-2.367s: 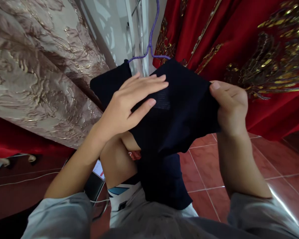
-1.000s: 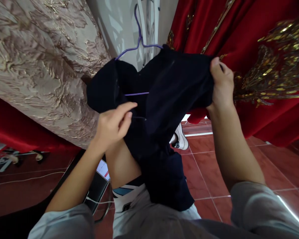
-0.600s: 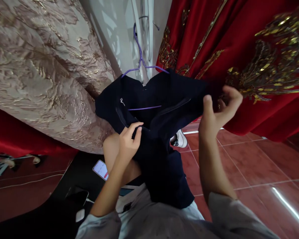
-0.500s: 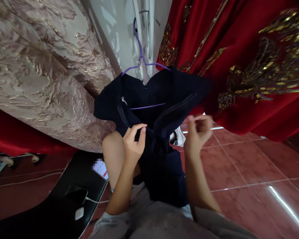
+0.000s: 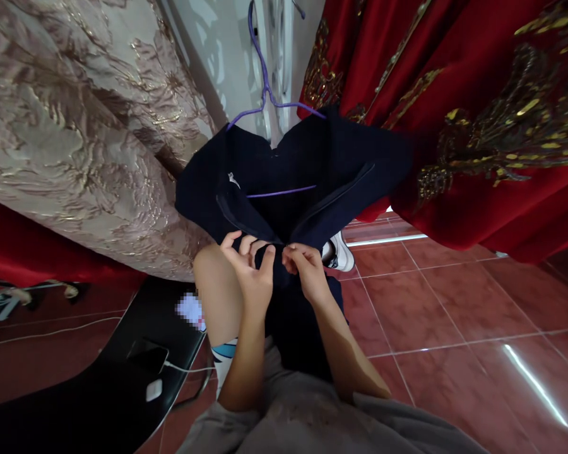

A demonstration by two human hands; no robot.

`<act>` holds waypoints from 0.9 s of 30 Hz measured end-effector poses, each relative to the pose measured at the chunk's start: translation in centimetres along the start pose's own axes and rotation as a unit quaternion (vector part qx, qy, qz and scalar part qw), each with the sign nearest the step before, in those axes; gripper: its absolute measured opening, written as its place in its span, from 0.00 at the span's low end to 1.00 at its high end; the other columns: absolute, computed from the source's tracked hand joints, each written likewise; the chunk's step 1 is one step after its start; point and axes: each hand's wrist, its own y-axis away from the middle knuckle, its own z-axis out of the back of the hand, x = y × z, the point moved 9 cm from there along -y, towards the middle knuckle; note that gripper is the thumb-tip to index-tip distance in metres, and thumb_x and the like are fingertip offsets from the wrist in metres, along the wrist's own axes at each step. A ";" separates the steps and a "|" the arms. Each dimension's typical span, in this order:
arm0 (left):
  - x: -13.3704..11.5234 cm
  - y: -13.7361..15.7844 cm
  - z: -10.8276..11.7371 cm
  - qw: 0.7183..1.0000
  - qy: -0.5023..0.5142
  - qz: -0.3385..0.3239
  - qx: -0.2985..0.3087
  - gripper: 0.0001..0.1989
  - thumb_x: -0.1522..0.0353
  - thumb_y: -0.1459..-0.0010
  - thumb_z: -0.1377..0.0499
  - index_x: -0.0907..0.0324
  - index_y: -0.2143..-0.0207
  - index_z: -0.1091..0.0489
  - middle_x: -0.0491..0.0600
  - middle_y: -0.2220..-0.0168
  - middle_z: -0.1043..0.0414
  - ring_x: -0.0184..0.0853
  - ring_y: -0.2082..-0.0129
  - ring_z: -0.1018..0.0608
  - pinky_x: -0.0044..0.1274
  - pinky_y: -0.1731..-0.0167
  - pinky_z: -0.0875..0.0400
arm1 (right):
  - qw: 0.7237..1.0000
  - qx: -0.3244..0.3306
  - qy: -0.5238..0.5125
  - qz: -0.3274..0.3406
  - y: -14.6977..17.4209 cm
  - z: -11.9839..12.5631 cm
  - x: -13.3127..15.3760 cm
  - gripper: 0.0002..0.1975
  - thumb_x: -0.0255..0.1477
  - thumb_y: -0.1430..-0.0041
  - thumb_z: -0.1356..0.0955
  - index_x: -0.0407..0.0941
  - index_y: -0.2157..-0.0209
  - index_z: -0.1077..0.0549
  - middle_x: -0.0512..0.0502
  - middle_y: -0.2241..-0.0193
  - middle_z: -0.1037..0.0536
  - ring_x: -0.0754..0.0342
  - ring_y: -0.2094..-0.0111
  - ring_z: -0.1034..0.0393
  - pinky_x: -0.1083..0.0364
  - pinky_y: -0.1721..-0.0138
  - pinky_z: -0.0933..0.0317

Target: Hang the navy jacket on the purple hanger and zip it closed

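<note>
Dark navy jacket (image 5: 312,157) hangs on a purple hanger (image 5: 265,94); hanger hook goes up out of the top of the view, crossbar shows inside the open front. Jacket sits centre frame, between a beige brocade fabric (image 5: 76,126) on the left and a red embroidered garment (image 5: 478,113) w/ gold thread on the right. Front is open at the top; the two front edges run down in a V and meet at the hands. Lower part of the jacket drapes over the person's lap.

Left hand (image 5: 248,268): partly closed, thumb and index pinched on the left front edge of the jacket at the bottom of the V; remaining fingers loosely curled. Right hand (image 5: 305,268): curled tight, fingertips pinched on the right front edge at the same spot. Hands just beside each other, fingertips near touching. Cannot tell if a zip slider is between them; too small and dark.

Below: person's bare knee (image 5: 215,296), left of the hands. White shoe (image 5: 338,252) shows behind the jacket, on the red tile floor (image 5: 454,302). Lower left: black seat (image 5: 99,384) w/ a phone (image 5: 146,356) and a white charger (image 5: 154,389) on it, cable attached. Grey sleeves at the bottom edge.
</note>
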 end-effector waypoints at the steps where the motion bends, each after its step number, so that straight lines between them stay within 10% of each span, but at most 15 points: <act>1: 1.2 0.0 -0.1 0.999 0.006 0.034 0.029 0.29 0.70 0.42 0.33 0.49 0.45 0.44 0.42 0.62 0.32 0.29 0.65 0.22 0.25 0.56 0.25 | 1.000 0.019 0.009 -0.015 0.2 -0.1 -0.4 0.17 0.37 0.39 0.31 0.42 0.78 0.28 0.54 0.84 0.34 0.63 0.81 0.42 0.60 0.76 0.50; 5: 4.2 0.3 -1.6 0.980 -0.044 0.090 0.174 0.09 0.67 0.41 0.35 0.58 0.65 0.35 0.44 0.70 0.32 0.31 0.68 0.24 0.23 0.61 0.27 | 0.990 0.096 0.085 -0.053 0.4 -0.3 -0.5 0.17 0.38 0.38 0.33 0.41 0.76 0.26 0.53 0.87 0.32 0.63 0.84 0.43 0.60 0.78 0.51; 16: 6.6 -1.0 -3.8 0.979 -0.171 0.024 0.111 0.07 0.68 0.37 0.40 0.59 0.69 0.32 0.47 0.72 0.29 0.34 0.69 0.24 0.25 0.64 0.29 | 0.979 0.001 0.068 0.193 -8.4 -3.9 15.8 0.19 0.38 0.32 0.35 0.42 0.73 0.24 0.54 0.87 0.34 0.64 0.85 0.45 0.63 0.81 0.51; 22: -4.4 -5.7 -3.4 0.978 -0.115 -0.147 0.091 0.09 0.70 0.34 0.39 0.57 0.51 0.29 0.49 0.61 0.24 0.33 0.61 0.20 0.27 0.55 0.25 | 0.965 0.042 0.099 0.237 -6.2 -4.7 15.8 0.19 0.36 0.33 0.33 0.42 0.77 0.27 0.54 0.86 0.32 0.65 0.85 0.41 0.63 0.79 0.46; 27: -11.8 -8.8 -5.8 0.908 -0.247 -0.318 0.113 0.06 0.67 0.29 0.42 0.57 0.54 0.27 0.50 0.59 0.25 0.35 0.59 0.22 0.28 0.54 0.24 | 0.955 0.025 0.127 0.267 -5.6 -4.1 16.3 0.18 0.32 0.34 0.34 0.42 0.78 0.27 0.54 0.86 0.33 0.65 0.84 0.41 0.62 0.78 0.48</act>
